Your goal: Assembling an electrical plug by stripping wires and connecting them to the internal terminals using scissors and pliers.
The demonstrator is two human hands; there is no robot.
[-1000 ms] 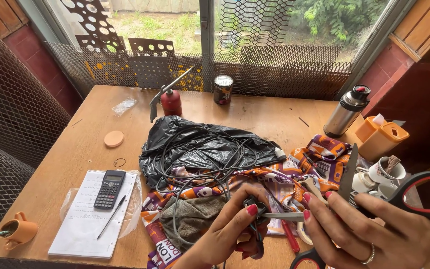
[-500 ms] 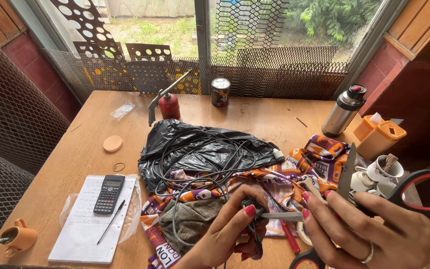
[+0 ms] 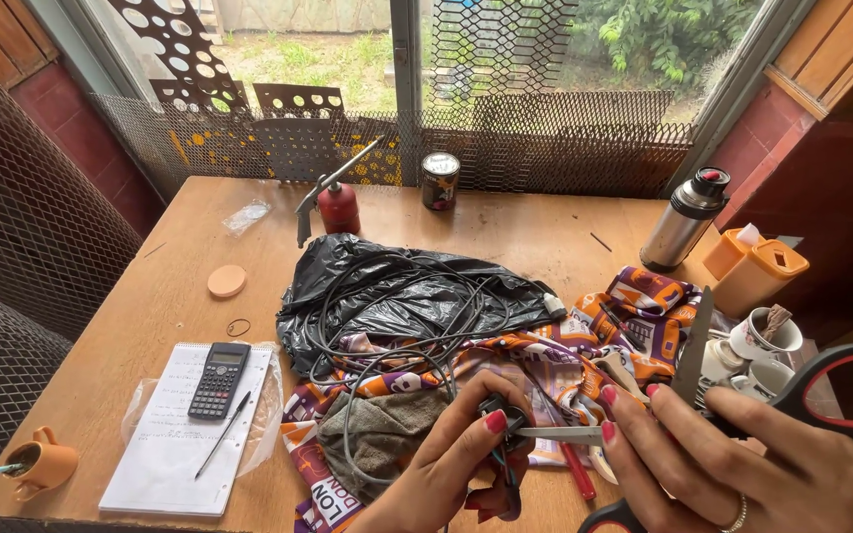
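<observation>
While my left hand (image 3: 451, 464) pinches a small black plug (image 3: 502, 413) between thumb and fingers, closed on it just above the table's (image 3: 101, 326) near edge, my right hand (image 3: 733, 464) is wrapped through the red-and-black handles of the scissors (image 3: 703, 405), whose blades stand wide apart, one pointing left at the plug, the other tilted upward. The lower blade tip lies just beside the wires (image 3: 498, 464) that hang from the plug, red and blue among them. To cut cleanly, I judge I should keep the plug steady, draw the wires taut and slide them deep toward the pivot rather than snip with the tips, keeping my left fingertips out of the blades' path. Under both hands lies a patterned orange and purple cloth (image 3: 565, 355) with a grey rag (image 3: 382, 439) on it. To the left sit a notepad (image 3: 175, 449) with a calculator (image 3: 218, 379) and pen (image 3: 221, 434), and a small clay jug (image 3: 43, 462) at the corner. Beyond the cloth, a black bag (image 3: 397, 291) carries a tangle of grey cable (image 3: 426, 331) running back to the plug. Farther off stand a red torch (image 3: 338, 202), a tin (image 3: 439, 181) and a flask (image 3: 685, 217) before the mesh window (image 3: 545, 89).
</observation>
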